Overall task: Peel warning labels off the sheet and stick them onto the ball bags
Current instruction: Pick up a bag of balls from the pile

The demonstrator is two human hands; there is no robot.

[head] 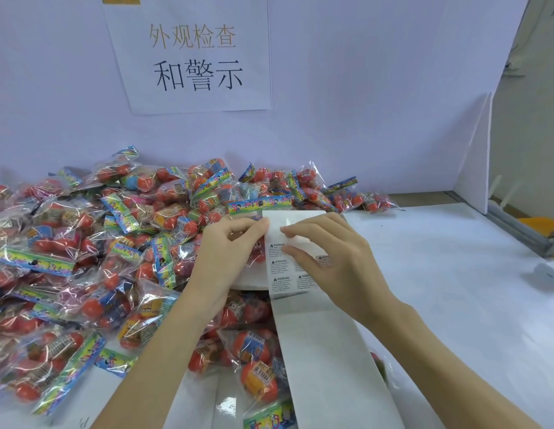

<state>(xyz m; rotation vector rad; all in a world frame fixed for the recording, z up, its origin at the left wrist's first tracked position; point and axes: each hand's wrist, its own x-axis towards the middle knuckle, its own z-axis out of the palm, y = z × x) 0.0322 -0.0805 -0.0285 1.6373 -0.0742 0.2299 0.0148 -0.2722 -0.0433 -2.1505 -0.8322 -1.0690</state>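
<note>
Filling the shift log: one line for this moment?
left hand pinches white label sheet edge | right hand fingers on sheet | pile of clear ball bags left
</note>
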